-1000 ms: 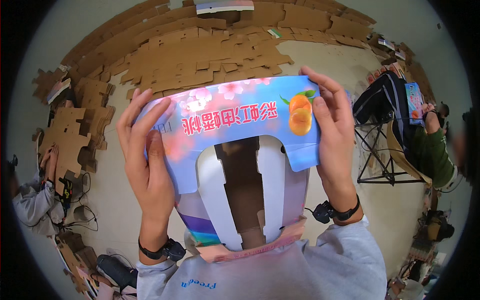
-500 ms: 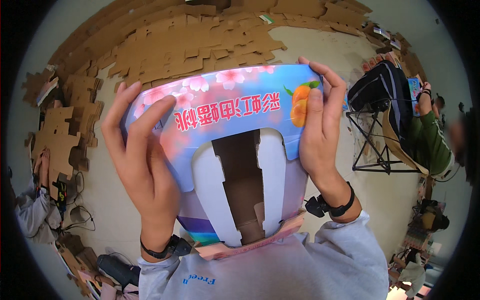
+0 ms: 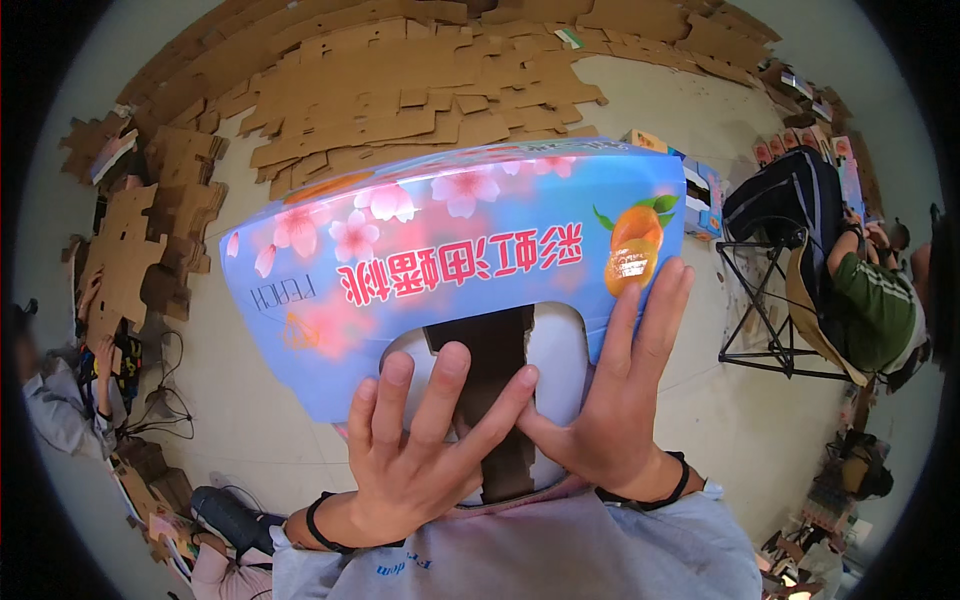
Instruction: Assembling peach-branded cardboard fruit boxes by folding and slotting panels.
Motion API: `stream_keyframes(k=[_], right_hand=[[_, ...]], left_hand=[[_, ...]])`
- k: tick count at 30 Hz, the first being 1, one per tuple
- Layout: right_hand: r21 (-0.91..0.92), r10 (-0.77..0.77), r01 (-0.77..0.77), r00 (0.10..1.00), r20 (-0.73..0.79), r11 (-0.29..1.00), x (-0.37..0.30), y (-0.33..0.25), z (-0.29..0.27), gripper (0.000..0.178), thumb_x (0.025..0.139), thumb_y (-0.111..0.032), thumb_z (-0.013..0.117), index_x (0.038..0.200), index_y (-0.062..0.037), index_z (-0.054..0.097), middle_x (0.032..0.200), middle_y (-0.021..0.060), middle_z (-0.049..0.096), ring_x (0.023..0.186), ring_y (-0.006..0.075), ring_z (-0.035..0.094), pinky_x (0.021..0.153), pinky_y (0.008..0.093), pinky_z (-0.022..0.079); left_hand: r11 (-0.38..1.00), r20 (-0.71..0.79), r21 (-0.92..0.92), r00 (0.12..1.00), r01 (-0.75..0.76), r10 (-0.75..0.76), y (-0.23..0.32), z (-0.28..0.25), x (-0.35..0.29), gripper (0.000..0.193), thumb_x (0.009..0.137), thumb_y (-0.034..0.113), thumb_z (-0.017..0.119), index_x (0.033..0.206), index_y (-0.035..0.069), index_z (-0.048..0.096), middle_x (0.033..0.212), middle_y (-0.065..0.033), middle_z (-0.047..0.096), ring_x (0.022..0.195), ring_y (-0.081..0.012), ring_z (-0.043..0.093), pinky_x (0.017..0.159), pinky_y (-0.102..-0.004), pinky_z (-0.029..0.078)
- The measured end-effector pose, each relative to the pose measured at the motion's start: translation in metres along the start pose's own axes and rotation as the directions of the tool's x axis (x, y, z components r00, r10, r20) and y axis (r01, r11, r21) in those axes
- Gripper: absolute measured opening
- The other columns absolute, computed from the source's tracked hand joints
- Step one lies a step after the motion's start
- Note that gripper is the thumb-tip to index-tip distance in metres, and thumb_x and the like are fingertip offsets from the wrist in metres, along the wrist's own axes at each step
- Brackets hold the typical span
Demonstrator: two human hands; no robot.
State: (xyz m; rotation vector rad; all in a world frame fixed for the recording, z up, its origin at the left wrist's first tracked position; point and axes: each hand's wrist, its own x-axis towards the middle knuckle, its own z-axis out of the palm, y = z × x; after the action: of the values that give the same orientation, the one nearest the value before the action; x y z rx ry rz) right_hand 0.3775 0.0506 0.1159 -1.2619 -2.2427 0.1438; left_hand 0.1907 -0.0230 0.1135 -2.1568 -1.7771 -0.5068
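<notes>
A blue and pink printed cardboard fruit box (image 3: 470, 225), with blossoms and peach pictures, stands close in front of me. White flaps (image 3: 560, 355) edge the gap on its near side, through which brown cardboard shows inside. My left hand (image 3: 415, 460) spreads its fingers over the left flap and the gap, holding nothing. My right hand (image 3: 610, 425) lies with fingers stretched out, their tips on the blue panel just below the peach picture and the thumb pointing towards the gap. The box's near bottom edge is partly hidden by my hands and sleeves.
Flattened brown cardboard (image 3: 375, 95) covers the floor at the far side. To the right stands a black folding chair (image 3: 785, 205), with small printed boxes (image 3: 703, 200) beside it. A person in a green sleeve (image 3: 875, 290) sits beyond; another person handles cardboard (image 3: 130, 240) at left.
My hands have let go of the printed panel's far corners and come back towards me, over the gap. The printed panel looks tilted differently, and another printed face now shows behind it.
</notes>
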Motion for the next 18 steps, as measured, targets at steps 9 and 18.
stream_keyframes(k=[9, 18], right_hand=[[0.083, 0.006, -0.012, 0.997, 0.074, 0.996, -0.022, 0.026, -0.012, 0.111, 0.085, -0.051, 0.081, 0.159, 0.0107, 0.025, 0.164, 0.0428, 0.016, 0.150, 0.0652, 0.016, 0.117, 0.0711, 0.025], [0.045, -0.011, 0.014, 0.997, -0.074, 0.999, -0.050, 0.027, 0.016, 0.099, 0.094, -0.054, 0.073, 0.153, 0.0140, 0.033, 0.159, 0.0416, 0.029, 0.146, 0.0582, 0.035, 0.118, 0.0624, 0.034]], left_hand=[[0.991, 0.170, -0.130, 0.985, 0.029, -0.007, -0.015, -0.013, -0.018, 0.050, 0.088, 0.041, 0.074, 0.138, 0.037, 0.069, 0.158, -0.0281, 0.045, 0.147, -0.0450, 0.042, 0.121, -0.0550, 0.025], [0.970, 0.040, -0.172, 0.985, 0.172, -0.167, -0.015, 0.014, -0.081, 0.072, 0.096, 0.028, 0.063, 0.159, 0.002, 0.037, 0.164, -0.0413, 0.021, 0.152, -0.0593, 0.023, 0.120, -0.0694, 0.022]])
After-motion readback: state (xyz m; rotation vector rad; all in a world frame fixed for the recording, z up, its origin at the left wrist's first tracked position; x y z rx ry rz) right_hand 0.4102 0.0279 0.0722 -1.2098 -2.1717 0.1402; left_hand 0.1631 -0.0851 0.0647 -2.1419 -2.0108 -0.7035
